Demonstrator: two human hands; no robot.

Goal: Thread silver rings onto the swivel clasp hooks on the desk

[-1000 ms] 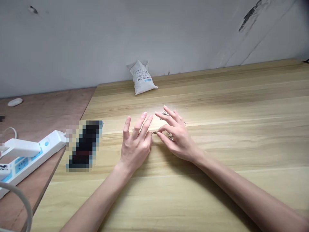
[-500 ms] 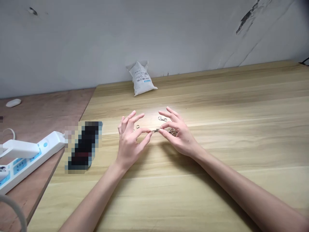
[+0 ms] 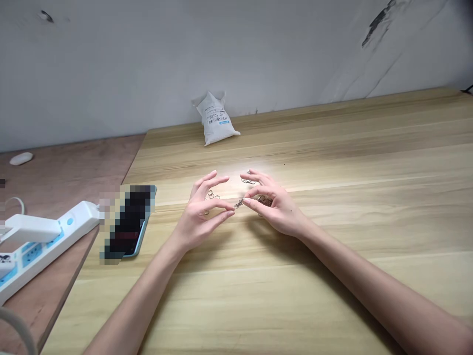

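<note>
Between my two hands is a small metal swivel clasp [image 3: 238, 203], held just above the wooden table. My right hand [image 3: 278, 207] pinches one end with thumb and forefinger, its other fingers raised. The thumb and forefinger of my left hand [image 3: 194, 219] are pinched at the opposite end; whether they grip a ring there is too small to tell. Several loose metal rings [image 3: 211, 195] lie behind my left fingers. Partly covered by my right hand is a heap of metal clasps [image 3: 264, 200]. Another clasp [image 3: 247, 179] rests beyond the raised right fingers.
A white printed pouch [image 3: 218, 121] leans near the wall at the back. To the left lies a phone [image 3: 138, 241], partly blurred out. Beyond the wooden table's left edge, a white power strip [image 3: 70, 231] with plugs and a white oval case [image 3: 21, 158] sit on a reddish surface.
My left hand has lowered and turned slightly, its spare fingers shifting right. The clasp is now more tilted. My right raised fingers have dropped, partly covering the clasp behind them.
</note>
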